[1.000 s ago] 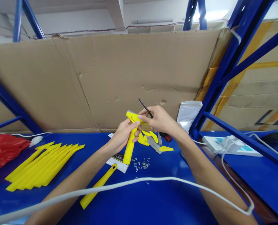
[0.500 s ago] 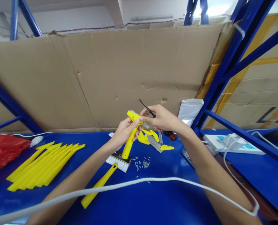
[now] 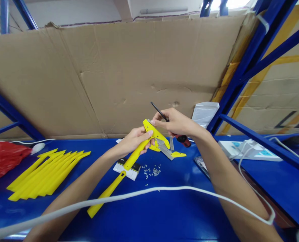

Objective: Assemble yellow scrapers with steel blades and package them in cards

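The yellow tool (image 3: 136, 155) is at the centre of the frame, held above the blue table (image 3: 159, 215), its long handle sloping to the lower left and its angled head to the upper right. The left hand (image 3: 136, 138) is closed about the neck of the tool, thumb pressed on top and fingers curled beneath. The right hand (image 3: 176, 121) is bent around a screwdriver (image 3: 158, 110), its black shaft pointing to the upper left and its red and black end showing below the palm; thumb and fingertips meet the upper end of the tool's head, beside a metal edge, though whether they pinch that edge cannot be told. Below and right of the head lie grey blades (image 3: 166, 151) and yellow head pieces (image 3: 179, 154). Loose small screws and nuts (image 3: 154, 172) are scattered just right of a black and white packet (image 3: 132, 173). A single yellow handle (image 3: 106, 195) lies at lower centre-left, with a row of yellow handles (image 3: 48, 174) at left, near a red plastic bag (image 3: 5, 159). A phone (image 3: 201, 165) lies partly behind the right forearm.
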`<action>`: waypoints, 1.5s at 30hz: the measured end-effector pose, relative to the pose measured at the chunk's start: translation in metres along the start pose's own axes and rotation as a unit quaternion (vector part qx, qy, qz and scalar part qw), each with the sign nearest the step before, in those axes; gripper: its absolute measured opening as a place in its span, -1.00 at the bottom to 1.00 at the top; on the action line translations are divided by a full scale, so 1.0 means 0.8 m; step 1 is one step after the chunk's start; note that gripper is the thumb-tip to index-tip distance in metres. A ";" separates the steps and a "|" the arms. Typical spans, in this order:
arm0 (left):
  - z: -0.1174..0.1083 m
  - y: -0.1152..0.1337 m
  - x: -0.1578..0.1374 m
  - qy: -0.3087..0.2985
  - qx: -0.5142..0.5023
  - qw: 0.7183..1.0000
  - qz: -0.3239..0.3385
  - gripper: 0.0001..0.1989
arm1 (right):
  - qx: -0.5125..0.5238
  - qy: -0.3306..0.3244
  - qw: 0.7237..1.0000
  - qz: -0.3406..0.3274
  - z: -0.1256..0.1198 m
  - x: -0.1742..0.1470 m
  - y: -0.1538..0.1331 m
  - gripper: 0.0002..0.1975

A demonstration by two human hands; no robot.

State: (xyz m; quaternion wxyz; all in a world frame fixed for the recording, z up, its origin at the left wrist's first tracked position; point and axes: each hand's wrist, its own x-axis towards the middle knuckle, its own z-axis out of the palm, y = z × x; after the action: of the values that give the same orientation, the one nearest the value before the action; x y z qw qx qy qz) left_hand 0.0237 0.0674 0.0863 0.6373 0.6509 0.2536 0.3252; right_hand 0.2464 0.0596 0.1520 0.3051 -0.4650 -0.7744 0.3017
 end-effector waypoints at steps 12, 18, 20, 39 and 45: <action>0.006 0.026 -0.017 -0.090 0.054 0.992 -0.071 -0.71 | -0.062 -0.124 0.989 -0.051 -0.023 -0.021 -0.006 -0.85; 0.009 0.032 -0.019 -0.103 0.085 0.988 -0.080 -0.65 | -0.054 -0.105 0.992 -0.044 -0.030 -0.027 -0.005 -0.87; 0.010 0.033 -0.019 -0.104 0.091 0.987 -0.082 -0.61 | -0.046 -0.102 0.993 -0.048 -0.031 -0.028 -0.004 -0.88; 0.015 0.031 -0.019 -0.087 0.077 0.991 -0.070 -0.72 | -0.025 -0.095 0.994 -0.048 -0.030 -0.027 -0.002 -0.78; 0.014 0.023 -0.016 -0.073 0.061 0.994 -0.053 -0.73 | -0.019 -0.091 0.994 -0.056 -0.029 -0.027 -0.001 -0.76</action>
State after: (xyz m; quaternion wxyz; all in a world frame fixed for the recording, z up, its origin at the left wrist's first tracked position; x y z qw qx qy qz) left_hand 0.0218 0.0493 0.1035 0.6299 0.6962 0.2598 0.2261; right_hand 0.2718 0.0441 0.1630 0.2405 -0.3976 -0.8293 0.3103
